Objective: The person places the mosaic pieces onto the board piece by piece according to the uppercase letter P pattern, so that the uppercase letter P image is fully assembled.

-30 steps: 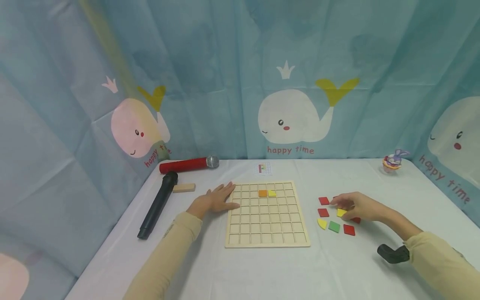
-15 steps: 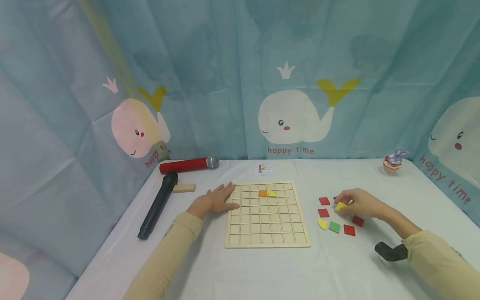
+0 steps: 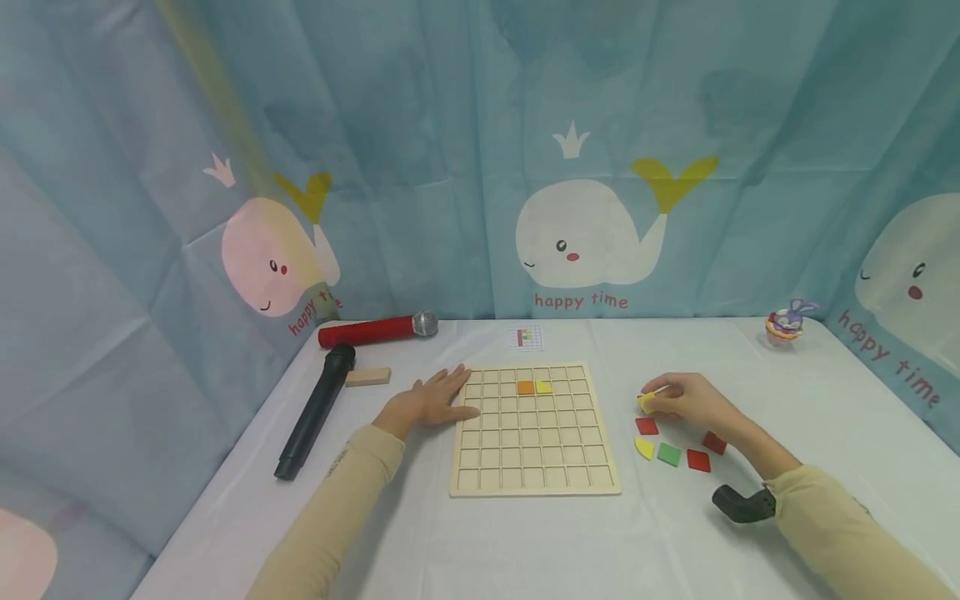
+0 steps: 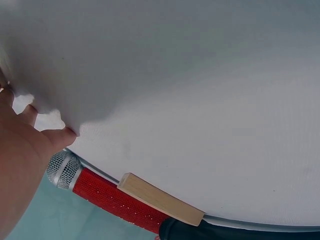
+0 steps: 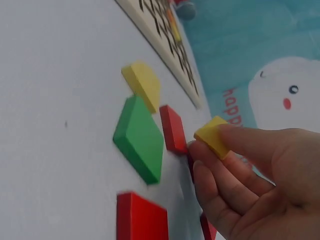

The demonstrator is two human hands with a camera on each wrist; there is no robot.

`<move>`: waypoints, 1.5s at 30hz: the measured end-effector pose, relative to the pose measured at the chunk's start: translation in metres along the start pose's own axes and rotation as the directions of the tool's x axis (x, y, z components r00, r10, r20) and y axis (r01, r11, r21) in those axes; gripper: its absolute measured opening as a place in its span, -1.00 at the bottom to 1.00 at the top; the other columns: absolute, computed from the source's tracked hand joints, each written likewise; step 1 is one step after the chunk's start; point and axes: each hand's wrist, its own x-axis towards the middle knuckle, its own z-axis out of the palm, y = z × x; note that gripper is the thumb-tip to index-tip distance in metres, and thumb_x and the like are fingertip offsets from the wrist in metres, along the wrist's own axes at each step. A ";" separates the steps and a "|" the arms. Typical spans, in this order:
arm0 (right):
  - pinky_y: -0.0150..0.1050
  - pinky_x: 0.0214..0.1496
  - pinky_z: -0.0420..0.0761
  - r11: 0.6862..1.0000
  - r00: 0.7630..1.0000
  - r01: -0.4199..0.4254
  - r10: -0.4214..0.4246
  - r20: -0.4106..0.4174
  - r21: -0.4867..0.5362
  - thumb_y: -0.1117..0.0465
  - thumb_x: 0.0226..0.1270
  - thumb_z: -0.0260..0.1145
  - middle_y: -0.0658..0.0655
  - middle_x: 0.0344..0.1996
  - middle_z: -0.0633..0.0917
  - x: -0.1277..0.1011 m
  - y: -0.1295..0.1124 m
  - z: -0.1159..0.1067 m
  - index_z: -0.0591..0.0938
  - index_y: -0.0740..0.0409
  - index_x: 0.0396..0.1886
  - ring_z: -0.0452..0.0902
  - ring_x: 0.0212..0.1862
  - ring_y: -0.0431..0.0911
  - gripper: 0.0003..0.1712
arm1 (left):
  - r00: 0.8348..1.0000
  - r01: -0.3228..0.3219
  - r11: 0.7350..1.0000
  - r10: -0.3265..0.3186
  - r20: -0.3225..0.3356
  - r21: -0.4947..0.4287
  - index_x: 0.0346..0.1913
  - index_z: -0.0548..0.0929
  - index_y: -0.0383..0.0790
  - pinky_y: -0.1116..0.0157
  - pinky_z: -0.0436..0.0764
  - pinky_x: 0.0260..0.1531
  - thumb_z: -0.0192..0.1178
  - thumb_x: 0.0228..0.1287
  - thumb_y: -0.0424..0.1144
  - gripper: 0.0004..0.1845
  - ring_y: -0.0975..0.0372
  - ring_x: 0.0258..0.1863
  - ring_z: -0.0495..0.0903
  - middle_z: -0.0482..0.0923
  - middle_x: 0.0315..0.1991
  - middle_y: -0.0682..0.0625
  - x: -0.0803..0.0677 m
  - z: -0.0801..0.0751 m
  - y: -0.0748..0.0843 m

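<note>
White cloth is covering the table [image 3: 525,542] where the right hand [image 3: 686,400] is pinching a small yellow square tile [image 3: 647,402], lifted above loose red tiles [image 3: 647,426] right of the wooden grid board [image 3: 532,479]. Left hand [image 3: 427,402] is lying flat, fingers spread, touching the board's left edge.

a small yellow square tile [image 3: 647,402] is lifted off the table, pinched in the right hand [image 3: 686,400] and tilted on edge, above the loose pieces near the table's right side. the wooden grid board [image 3: 532,429] lies flat at the table's middle, its left edge under the left hand [image 3: 429,402]; an orange tile [image 3: 526,387] and a yellow tile [image 3: 543,387] fill two second-row cells.
</note>
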 end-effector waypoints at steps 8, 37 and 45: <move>-0.19 -0.21 0.60 0.998 1.000 -0.001 0.001 0.009 0.057 0.15 0.21 0.39 0.16 -0.27 0.73 0.010 -0.015 0.017 0.62 0.31 -0.04 0.67 -0.30 -0.07 -0.60 | 1.000 -0.006 1.000 0.006 -0.012 0.006 0.53 -0.07 -0.09 -0.19 -0.10 0.31 0.00 0.27 0.33 -0.06 0.02 0.47 -0.19 -0.17 0.52 -0.01 0.000 -0.001 -0.001; -0.28 -0.33 0.49 0.989 0.995 -0.096 0.094 0.022 0.112 0.11 0.08 0.49 0.04 -0.44 0.68 0.042 -0.057 0.070 0.70 0.25 -0.07 0.50 -0.43 -0.12 -0.56 | 1.000 0.007 1.000 -0.007 -0.016 -0.003 0.53 -0.06 -0.08 -0.18 -0.10 0.31 0.01 0.27 0.33 -0.06 0.03 0.47 -0.19 -0.16 0.52 -0.01 -0.001 0.001 0.000; -0.30 -0.43 0.56 0.981 0.995 -0.098 0.096 0.020 0.169 0.20 0.06 0.49 0.07 -0.49 0.71 0.049 -0.060 0.081 0.69 0.30 -0.13 0.60 -0.49 -0.15 -0.62 | 1.000 0.007 1.000 -0.008 -0.015 -0.003 0.53 -0.06 -0.08 -0.18 -0.11 0.31 0.00 0.26 0.34 -0.06 0.03 0.47 -0.18 -0.16 0.52 -0.01 0.000 0.003 0.000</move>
